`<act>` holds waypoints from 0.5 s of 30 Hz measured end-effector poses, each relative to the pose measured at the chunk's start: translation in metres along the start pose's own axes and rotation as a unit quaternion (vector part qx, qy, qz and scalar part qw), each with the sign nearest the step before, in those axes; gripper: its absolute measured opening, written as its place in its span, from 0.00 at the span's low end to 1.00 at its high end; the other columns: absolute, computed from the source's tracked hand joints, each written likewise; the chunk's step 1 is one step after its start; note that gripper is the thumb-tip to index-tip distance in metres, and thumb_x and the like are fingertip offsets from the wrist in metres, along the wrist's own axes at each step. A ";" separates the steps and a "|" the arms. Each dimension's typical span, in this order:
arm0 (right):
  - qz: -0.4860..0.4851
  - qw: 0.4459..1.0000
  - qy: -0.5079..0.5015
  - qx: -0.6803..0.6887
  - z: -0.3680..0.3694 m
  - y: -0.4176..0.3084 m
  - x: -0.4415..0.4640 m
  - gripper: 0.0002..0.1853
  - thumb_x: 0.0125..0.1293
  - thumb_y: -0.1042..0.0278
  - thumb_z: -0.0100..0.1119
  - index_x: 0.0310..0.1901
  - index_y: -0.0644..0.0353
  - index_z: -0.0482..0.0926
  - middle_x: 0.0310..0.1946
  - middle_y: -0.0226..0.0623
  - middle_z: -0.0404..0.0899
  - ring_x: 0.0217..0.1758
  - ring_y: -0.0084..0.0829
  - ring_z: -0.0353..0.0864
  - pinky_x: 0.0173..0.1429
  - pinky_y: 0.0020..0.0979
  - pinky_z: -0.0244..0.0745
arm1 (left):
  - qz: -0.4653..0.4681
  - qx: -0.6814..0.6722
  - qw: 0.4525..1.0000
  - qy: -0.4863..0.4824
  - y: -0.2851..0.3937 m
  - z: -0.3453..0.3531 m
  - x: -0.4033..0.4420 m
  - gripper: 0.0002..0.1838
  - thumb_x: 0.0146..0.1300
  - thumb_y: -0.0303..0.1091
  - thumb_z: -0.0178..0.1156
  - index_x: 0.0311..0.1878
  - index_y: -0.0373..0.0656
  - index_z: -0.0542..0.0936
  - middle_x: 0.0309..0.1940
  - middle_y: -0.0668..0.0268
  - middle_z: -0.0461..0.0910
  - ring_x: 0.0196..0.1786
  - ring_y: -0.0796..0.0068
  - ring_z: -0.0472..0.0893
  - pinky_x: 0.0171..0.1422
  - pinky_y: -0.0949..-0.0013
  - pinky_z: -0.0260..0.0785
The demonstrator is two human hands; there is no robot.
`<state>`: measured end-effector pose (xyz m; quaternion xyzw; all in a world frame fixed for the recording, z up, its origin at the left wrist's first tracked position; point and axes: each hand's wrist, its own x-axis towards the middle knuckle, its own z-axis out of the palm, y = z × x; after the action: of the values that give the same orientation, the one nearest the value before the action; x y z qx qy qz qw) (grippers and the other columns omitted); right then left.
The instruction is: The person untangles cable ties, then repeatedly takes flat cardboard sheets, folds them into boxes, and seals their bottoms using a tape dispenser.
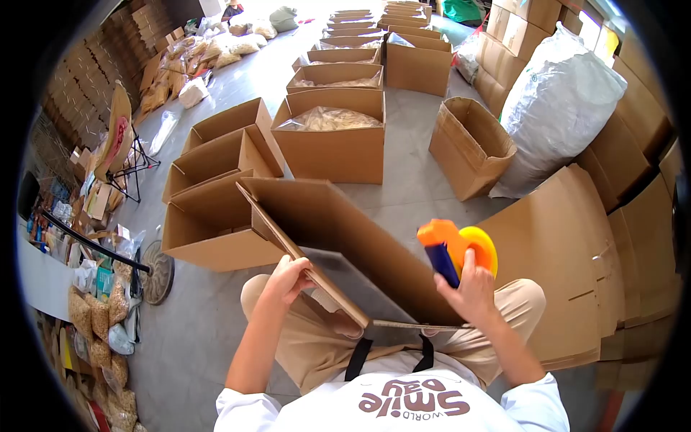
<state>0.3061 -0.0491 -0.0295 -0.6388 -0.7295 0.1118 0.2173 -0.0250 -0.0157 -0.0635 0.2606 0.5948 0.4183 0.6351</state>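
Head view: left hand (289, 279) is clasping one edge of a box (363, 248) slanting away leftward; right hand (473, 294) is grasping a tape dispenser (453, 245) to the box's right.

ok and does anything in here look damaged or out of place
The open box beside the white sack looks odd: it stands apart from the rows of boxes, and its rim looks bowed and worn. The box in the left hand sits askew, but that seems normal while being handled.

Free room inside the near carton (356, 245) (boxes (223, 248) at left)
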 end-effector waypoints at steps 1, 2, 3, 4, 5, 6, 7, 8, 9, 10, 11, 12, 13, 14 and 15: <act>0.003 1.000 0.022 -0.001 0.001 0.005 0.011 0.28 0.53 0.52 0.63 0.39 0.70 0.63 0.19 0.52 0.74 0.25 0.52 0.77 0.33 0.45 0.72 | -0.006 0.019 1.000 0.014 -0.002 0.001 -0.005 0.14 0.53 0.25 0.52 0.44 0.33 0.70 0.34 0.57 0.77 0.35 0.66 0.81 0.36 0.64 0.78; 0.012 0.999 0.038 -0.014 0.001 0.007 0.025 0.28 0.53 0.51 0.63 0.39 0.70 0.63 0.19 0.53 0.74 0.25 0.53 0.77 0.33 0.46 0.72 | -0.011 0.001 0.999 -0.036 -0.006 0.005 -0.010 0.15 0.52 0.26 0.54 0.44 0.32 0.71 0.35 0.57 0.78 0.34 0.66 0.81 0.33 0.66 0.78; 0.020 0.998 0.057 -0.025 0.002 0.007 0.041 0.29 0.53 0.51 0.63 0.40 0.70 0.63 0.20 0.54 0.74 0.26 0.54 0.77 0.33 0.46 0.72 | -0.018 0.012 0.998 -0.065 -0.013 0.010 -0.014 0.14 0.52 0.26 0.54 0.43 0.31 0.74 0.34 0.57 0.79 0.35 0.66 0.81 0.32 0.67 0.78; 0.025 0.997 0.071 -0.028 0.006 0.008 0.059 0.29 0.53 0.51 0.63 0.41 0.69 0.63 0.20 0.55 0.75 0.27 0.54 0.77 0.34 0.46 0.72 | -0.028 0.036 0.997 -0.066 -0.024 0.019 -0.019 0.14 0.52 0.28 0.55 0.42 0.31 0.76 0.34 0.56 0.79 0.35 0.66 0.82 0.32 0.68 0.78; 0.032 0.995 0.085 -0.029 0.012 0.008 0.077 0.29 0.54 0.50 0.63 0.42 0.69 0.63 0.21 0.56 0.75 0.27 0.55 0.77 0.34 0.46 0.72 | -0.040 0.036 0.996 -0.064 -0.034 0.034 -0.028 0.15 0.52 0.29 0.56 0.43 0.30 0.76 0.35 0.55 0.79 0.35 0.64 0.82 0.32 0.68 0.77; 0.035 0.994 0.096 -0.029 0.020 0.008 0.094 0.30 0.53 0.49 0.63 0.41 0.68 0.63 0.22 0.54 0.76 0.27 0.53 0.78 0.35 0.45 0.73 | -0.088 0.056 0.994 -0.038 -0.048 0.050 -0.035 0.18 0.55 0.31 0.56 0.46 0.30 0.71 0.40 0.54 0.76 0.38 0.63 0.81 0.36 0.65 0.78; 0.036 0.994 0.097 -0.026 0.033 0.006 0.105 0.30 0.53 0.49 0.63 0.41 0.68 0.63 0.22 0.54 0.76 0.27 0.53 0.78 0.35 0.45 0.73 | -0.135 0.075 0.988 -0.011 -0.065 0.066 -0.043 0.20 0.57 0.34 0.56 0.48 0.30 0.67 0.46 0.53 0.74 0.41 0.62 0.80 0.39 0.63 0.79; 0.025 0.995 0.080 -0.047 0.047 0.004 0.116 0.32 0.52 0.47 0.63 0.43 0.69 0.63 0.23 0.53 0.77 0.28 0.51 0.79 0.35 0.44 0.74 | -0.117 0.028 0.992 -0.049 -0.090 0.075 -0.043 0.20 0.56 0.29 0.56 0.49 0.34 0.63 0.38 0.55 0.75 0.32 0.64 0.81 0.36 0.64 0.80; 0.013 0.995 0.063 -0.070 0.057 0.001 0.124 0.35 0.52 0.45 0.63 0.45 0.70 0.63 0.24 0.52 0.78 0.29 0.49 0.80 0.35 0.42 0.75 | -0.120 -0.070 0.987 -0.077 -0.096 0.089 -0.055 0.24 0.56 0.28 0.57 0.54 0.36 0.60 0.42 0.53 0.75 0.35 0.65 0.81 0.37 0.70 0.78; 0.000 0.996 0.059 -0.062 0.064 -0.003 0.124 0.33 0.52 0.46 0.64 0.44 0.69 0.63 0.22 0.50 0.78 0.28 0.47 0.81 0.35 0.41 0.76 | -0.104 0.014 0.991 -0.081 -0.097 0.088 -0.053 0.31 0.55 0.27 0.57 0.60 0.35 0.54 0.49 0.49 0.70 0.44 0.61 0.78 0.46 0.67 0.75; -0.012 0.997 0.055 -0.056 0.069 -0.007 0.120 0.32 0.51 0.47 0.65 0.44 0.68 0.64 0.21 0.48 0.78 0.27 0.46 0.81 0.35 0.40 0.76 | 0.017 0.090 0.995 -0.040 -0.092 0.085 -0.045 0.37 0.54 0.25 0.57 0.64 0.35 0.47 0.56 0.47 0.63 0.53 0.59 0.71 0.55 0.64 0.68; -0.012 0.998 0.028 -0.057 0.071 -0.011 0.119 0.34 0.51 0.48 0.65 0.46 0.69 0.63 0.21 0.48 0.78 0.27 0.46 0.81 0.34 0.39 0.76 | 0.129 0.176 0.976 0.021 -0.083 0.083 -0.040 0.44 0.53 0.24 0.57 0.68 0.35 0.41 0.63 0.45 0.55 0.62 0.56 0.64 0.63 0.61 0.60; -0.049 0.997 0.042 -0.046 0.072 -0.011 0.115 0.36 0.51 0.48 0.66 0.48 0.71 0.62 0.19 0.46 0.77 0.25 0.48 0.80 0.33 0.39 0.76 | 0.333 0.244 0.902 0.126 -0.053 0.077 -0.030 0.50 0.52 0.22 0.57 0.70 0.35 0.33 0.69 0.44 0.46 0.71 0.55 0.52 0.72 0.57 0.49; -0.065 0.994 0.070 -0.042 0.072 -0.009 0.114 0.37 0.51 0.49 0.66 0.50 0.71 0.61 0.22 0.47 0.77 0.27 0.49 0.80 0.34 0.40 0.75 | 0.438 0.310 0.824 0.184 -0.025 0.058 -0.006 0.54 0.51 0.22 0.58 0.69 0.37 0.27 0.71 0.46 0.31 0.74 0.56 0.34 0.75 0.56 0.28; -0.081 0.991 0.096 -0.037 0.073 -0.005 0.112 0.38 0.51 0.49 0.67 0.51 0.71 0.60 0.25 0.48 0.78 0.29 0.50 0.79 0.36 0.40 0.74 | 0.445 0.413 0.750 0.263 0.006 0.043 0.014 0.51 0.51 0.26 0.57 0.70 0.37 0.32 0.70 0.44 0.24 0.74 0.50 0.28 0.74 0.53 0.27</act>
<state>0.2577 0.0679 -0.0719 -0.5931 -0.7583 0.0049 0.2707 0.0152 0.0062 -0.0589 0.6123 0.6698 0.4191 0.0261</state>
